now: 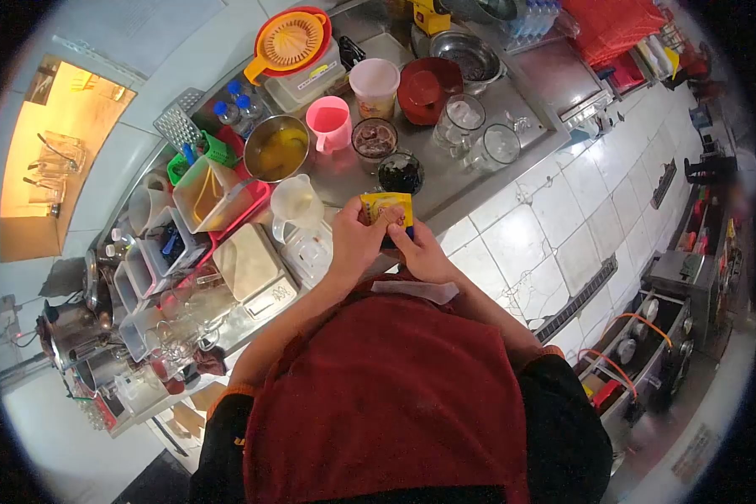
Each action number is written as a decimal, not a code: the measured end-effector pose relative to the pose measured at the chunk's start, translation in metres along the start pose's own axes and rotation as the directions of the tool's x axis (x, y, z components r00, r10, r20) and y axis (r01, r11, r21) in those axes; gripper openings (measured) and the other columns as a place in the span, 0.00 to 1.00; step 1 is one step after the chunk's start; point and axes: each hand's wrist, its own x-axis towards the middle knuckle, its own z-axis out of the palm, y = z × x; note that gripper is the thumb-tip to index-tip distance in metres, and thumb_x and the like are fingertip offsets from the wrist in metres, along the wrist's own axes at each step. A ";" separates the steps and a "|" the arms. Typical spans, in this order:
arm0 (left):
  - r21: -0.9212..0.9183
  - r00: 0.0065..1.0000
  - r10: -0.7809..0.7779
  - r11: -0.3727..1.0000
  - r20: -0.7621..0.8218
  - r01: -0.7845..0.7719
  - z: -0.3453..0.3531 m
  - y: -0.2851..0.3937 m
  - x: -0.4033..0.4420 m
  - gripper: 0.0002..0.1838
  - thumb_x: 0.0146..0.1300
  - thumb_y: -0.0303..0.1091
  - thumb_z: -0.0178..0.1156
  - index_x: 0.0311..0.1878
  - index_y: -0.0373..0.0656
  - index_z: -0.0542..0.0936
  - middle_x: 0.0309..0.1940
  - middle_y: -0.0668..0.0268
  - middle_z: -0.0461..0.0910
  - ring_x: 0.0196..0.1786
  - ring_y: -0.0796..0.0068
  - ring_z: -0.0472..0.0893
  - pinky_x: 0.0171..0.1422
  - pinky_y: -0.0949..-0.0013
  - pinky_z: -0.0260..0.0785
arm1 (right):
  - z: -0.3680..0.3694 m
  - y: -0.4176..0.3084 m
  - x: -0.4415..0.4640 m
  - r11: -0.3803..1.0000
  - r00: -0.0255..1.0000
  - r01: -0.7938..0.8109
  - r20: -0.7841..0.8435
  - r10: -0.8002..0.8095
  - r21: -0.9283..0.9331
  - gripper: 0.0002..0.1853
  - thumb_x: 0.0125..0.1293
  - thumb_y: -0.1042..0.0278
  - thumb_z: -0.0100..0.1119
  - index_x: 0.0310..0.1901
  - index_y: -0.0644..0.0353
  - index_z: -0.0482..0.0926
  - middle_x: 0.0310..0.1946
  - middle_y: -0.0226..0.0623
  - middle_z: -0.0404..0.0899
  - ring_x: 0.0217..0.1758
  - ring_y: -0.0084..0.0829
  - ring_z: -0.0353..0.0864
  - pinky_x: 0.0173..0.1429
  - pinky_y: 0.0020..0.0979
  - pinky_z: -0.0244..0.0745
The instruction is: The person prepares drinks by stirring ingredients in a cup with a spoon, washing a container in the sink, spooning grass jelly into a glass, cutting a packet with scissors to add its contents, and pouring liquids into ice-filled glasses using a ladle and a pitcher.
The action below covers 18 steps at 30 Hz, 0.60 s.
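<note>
A small yellow sachet (386,202) with a dark blue lower part is held between both my hands, close to the counter's front edge. My left hand (363,241) pinches its left side, the thumb lying across its face. On the lower right side, the fingers of my right hand (426,254) close on it. Just beyond the sachet stands a glass of dark contents (400,174). Behind that is a glass with ice and a brownish-red drink (374,139). To the left are a pink measuring cup (329,134) and a translucent plastic jug (296,207).
Two glasses of ice (497,148) stand right on the steel counter (445,186). A steel pan of yellow liquid (279,153), an orange citrus juicer (291,40), a lidded tub (375,81) and a red bowl (431,88) crowd it. Plastic containers (203,195) line the left.
</note>
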 end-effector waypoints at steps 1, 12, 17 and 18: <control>-0.008 1.000 -0.005 1.000 -0.005 0.005 -0.001 -0.002 0.002 0.14 0.61 0.37 0.68 0.41 0.36 0.81 0.31 0.66 0.83 0.32 0.80 0.80 0.38 0.75 0.73 | -0.002 -0.006 0.000 1.000 1.000 -0.008 0.003 0.008 -0.006 0.16 0.76 0.63 0.47 0.58 0.62 0.70 0.47 0.34 0.78 0.51 0.28 0.76 0.57 0.31 0.70; -0.258 0.845 -0.170 0.906 0.508 0.337 -0.006 -0.027 0.026 0.13 0.66 0.31 0.61 0.50 0.35 0.75 0.35 0.66 0.78 0.35 0.79 0.77 0.37 0.74 0.70 | -0.032 -0.024 0.031 0.790 0.911 -0.036 -0.346 -0.226 -0.611 0.19 0.74 0.58 0.48 0.42 0.69 0.77 0.31 0.57 0.80 0.36 0.52 0.81 0.40 0.42 0.72; -0.111 0.849 -0.240 0.939 0.471 0.327 -0.010 -0.031 0.037 0.11 0.64 0.31 0.64 0.44 0.36 0.76 0.29 0.68 0.77 0.28 0.83 0.73 0.30 0.76 0.65 | -0.017 -0.042 0.027 0.740 0.920 -0.169 -0.373 -0.119 -0.651 0.21 0.73 0.56 0.49 0.38 0.72 0.77 0.28 0.59 0.79 0.34 0.56 0.80 0.37 0.45 0.71; -0.018 0.869 -0.250 0.959 0.426 0.284 -0.011 -0.029 0.037 0.10 0.64 0.31 0.65 0.42 0.36 0.76 0.28 0.69 0.77 0.26 0.84 0.71 0.27 0.76 0.63 | -0.012 -0.048 0.027 0.734 0.924 -0.196 -0.374 -0.085 -0.650 0.21 0.72 0.56 0.49 0.38 0.72 0.77 0.29 0.60 0.79 0.35 0.57 0.80 0.37 0.45 0.71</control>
